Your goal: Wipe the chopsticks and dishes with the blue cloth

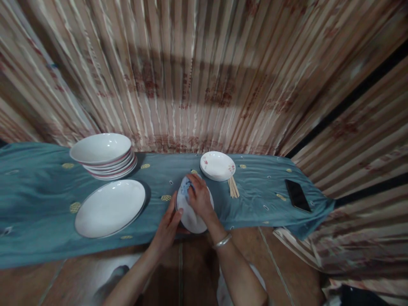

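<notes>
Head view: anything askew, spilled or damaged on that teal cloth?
Nothing spilled or visibly broken. The left hand grips the small plate while the right hand presses a blue cloth on it. The teal cloth droops off the edge at the right, near the phone.

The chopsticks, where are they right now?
In the head view, the chopsticks lie on the teal cloth, right of the right hand, just below the small plate stack.

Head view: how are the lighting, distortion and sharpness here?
Head view: dim and warm; wide-angle bending fans the curtain stripes outward; edges look smeared; a broad shadow band crosses the curtain; small glints on the large plate; the hands and the small plate at centre are fairly sharp.
</notes>
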Available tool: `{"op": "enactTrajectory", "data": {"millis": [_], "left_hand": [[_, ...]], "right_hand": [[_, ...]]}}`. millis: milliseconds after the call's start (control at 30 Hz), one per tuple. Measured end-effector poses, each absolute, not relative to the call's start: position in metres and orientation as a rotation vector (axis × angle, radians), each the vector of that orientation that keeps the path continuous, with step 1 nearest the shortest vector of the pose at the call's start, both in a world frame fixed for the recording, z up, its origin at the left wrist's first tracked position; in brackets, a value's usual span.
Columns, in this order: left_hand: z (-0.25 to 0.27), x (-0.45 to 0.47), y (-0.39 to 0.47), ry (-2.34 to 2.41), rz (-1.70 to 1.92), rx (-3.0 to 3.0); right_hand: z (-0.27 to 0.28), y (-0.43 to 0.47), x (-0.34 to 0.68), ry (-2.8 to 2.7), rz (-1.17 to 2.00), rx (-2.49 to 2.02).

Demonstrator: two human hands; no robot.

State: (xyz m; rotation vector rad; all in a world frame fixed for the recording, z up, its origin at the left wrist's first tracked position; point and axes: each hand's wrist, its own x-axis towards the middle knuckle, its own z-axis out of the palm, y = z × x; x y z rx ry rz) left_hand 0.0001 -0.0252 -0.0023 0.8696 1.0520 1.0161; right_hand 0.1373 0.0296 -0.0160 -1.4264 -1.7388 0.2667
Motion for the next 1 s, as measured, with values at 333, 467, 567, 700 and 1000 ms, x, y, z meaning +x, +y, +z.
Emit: {"op": "enactTrajectory", "data": {"millis": [333, 467, 567, 700, 1000], "left_hand": [[-0.002, -0.004, -0.027, 1.054, 0.984, 0.809], [-0.008, -0.006, -0.028, 1.043, 0.984, 0.794], [-0.012, -0.007, -0.027, 1.03, 0.988, 0.761], [-0.013, -0.008, -0.025, 1.025, 1.018, 0.71], [-0.017, -0.017, -0.018, 1.05, 1.08, 0.811]], "right_hand": [[-0.034, 0.021, 0.163, -1.792, 0.141, -1.724], [-0.037, 0.01, 0.167, -1.886, 0.107, -1.775], [-0.041, 0.002, 0.171, -1.964, 0.083, -1.769], [-0.046, -0.008, 0.177, -2.017, 0.125, -1.747], [-0.039, -0.035, 0.162, -2.08, 0.346, -1.581]]}}
